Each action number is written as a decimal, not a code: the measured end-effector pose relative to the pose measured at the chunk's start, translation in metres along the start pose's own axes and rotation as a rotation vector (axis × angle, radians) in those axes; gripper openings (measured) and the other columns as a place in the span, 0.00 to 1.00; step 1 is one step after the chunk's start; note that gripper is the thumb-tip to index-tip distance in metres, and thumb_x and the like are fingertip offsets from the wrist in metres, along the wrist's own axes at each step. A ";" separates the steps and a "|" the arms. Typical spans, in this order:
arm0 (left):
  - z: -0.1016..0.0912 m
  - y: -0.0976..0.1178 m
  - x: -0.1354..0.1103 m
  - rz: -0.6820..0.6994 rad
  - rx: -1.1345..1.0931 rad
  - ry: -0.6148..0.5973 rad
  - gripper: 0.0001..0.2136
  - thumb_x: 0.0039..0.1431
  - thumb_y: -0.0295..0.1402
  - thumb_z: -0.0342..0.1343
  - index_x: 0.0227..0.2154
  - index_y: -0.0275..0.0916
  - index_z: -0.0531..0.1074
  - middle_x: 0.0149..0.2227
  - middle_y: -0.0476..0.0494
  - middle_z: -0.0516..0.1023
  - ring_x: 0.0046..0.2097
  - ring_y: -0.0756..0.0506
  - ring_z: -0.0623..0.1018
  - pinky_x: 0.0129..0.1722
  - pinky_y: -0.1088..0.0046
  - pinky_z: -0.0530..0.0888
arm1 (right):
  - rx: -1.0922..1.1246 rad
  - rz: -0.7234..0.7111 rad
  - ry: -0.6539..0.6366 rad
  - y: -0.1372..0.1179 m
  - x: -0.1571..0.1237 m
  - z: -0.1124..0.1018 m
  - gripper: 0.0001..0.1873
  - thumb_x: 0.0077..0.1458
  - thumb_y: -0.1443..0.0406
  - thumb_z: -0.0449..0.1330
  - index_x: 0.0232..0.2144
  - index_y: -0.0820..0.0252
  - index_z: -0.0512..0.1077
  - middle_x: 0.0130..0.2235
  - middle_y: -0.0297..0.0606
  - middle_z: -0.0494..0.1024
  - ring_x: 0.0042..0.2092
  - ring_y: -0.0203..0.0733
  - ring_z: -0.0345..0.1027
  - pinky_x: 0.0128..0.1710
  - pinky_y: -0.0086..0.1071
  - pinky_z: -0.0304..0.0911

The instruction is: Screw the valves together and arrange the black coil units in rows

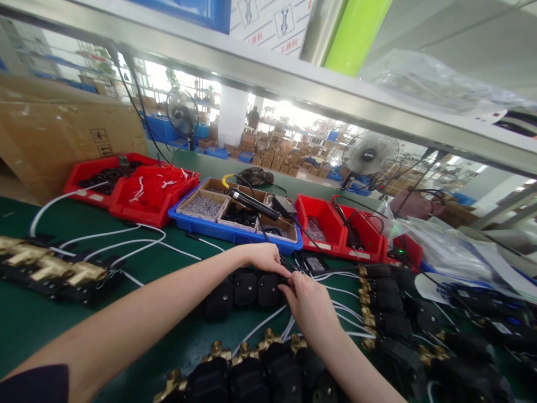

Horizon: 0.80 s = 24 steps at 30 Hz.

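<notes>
My left hand [265, 257] and my right hand [309, 299] meet at the right end of a row of black square housings [245, 289]. The fingertips of both are pinched together at one spot, and whatever lies between them is too small and covered to make out. White cables [289, 330] run out beneath and beside my right hand. Closer to me stand several black units [249, 380] with brass fittings [268, 338]. A blue tray [235, 238] of small screws and black parts lies just beyond my hands, with a black-and-yellow electric screwdriver [254, 204] resting across it.
Red bins [145, 196] with red and black parts stand at the left, and more red bins [321, 221] at the right. Brass-fitted units [54, 266] lie left; others [388, 305] lie right. A metal shelf beam [251, 73] crosses overhead. Fans [369, 154] stand behind the bench.
</notes>
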<state>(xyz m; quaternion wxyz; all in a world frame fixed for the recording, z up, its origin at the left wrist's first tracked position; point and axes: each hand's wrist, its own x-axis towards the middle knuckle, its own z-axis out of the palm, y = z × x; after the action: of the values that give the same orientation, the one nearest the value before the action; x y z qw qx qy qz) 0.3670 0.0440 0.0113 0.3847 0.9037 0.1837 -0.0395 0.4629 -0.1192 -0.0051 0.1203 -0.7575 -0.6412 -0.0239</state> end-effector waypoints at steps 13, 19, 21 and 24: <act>0.002 0.000 -0.002 0.025 -0.038 0.039 0.21 0.53 0.46 0.62 0.13 0.36 0.73 0.14 0.53 0.63 0.20 0.52 0.62 0.23 0.74 0.59 | -0.036 -0.117 -0.019 0.004 0.000 -0.007 0.05 0.58 0.73 0.61 0.33 0.59 0.72 0.34 0.39 0.78 0.36 0.44 0.75 0.33 0.31 0.64; 0.003 -0.001 -0.001 0.013 -0.003 0.023 0.22 0.54 0.48 0.60 0.15 0.35 0.75 0.15 0.52 0.65 0.21 0.52 0.63 0.23 0.74 0.60 | -0.134 -0.076 -0.033 0.001 0.000 -0.001 0.05 0.61 0.71 0.61 0.32 0.61 0.69 0.30 0.41 0.78 0.34 0.48 0.77 0.29 0.32 0.62; 0.003 -0.001 0.000 0.012 0.015 0.017 0.21 0.55 0.47 0.59 0.16 0.35 0.75 0.16 0.51 0.67 0.21 0.52 0.64 0.23 0.73 0.60 | -0.162 -0.077 -0.044 0.000 0.000 0.000 0.04 0.62 0.70 0.60 0.33 0.61 0.69 0.32 0.42 0.78 0.35 0.48 0.77 0.30 0.32 0.63; 0.004 0.000 0.000 0.017 0.038 0.016 0.21 0.56 0.46 0.58 0.16 0.35 0.76 0.16 0.51 0.66 0.21 0.51 0.64 0.24 0.73 0.61 | -0.203 -0.095 -0.064 -0.002 -0.001 0.001 0.03 0.62 0.70 0.61 0.40 0.63 0.71 0.34 0.42 0.79 0.37 0.47 0.78 0.32 0.32 0.66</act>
<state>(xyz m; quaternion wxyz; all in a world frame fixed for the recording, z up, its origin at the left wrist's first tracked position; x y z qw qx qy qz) 0.3672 0.0413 0.0090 0.3664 0.9127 0.1782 -0.0324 0.4608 -0.1194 -0.0063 0.0212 -0.7350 -0.6741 -0.0700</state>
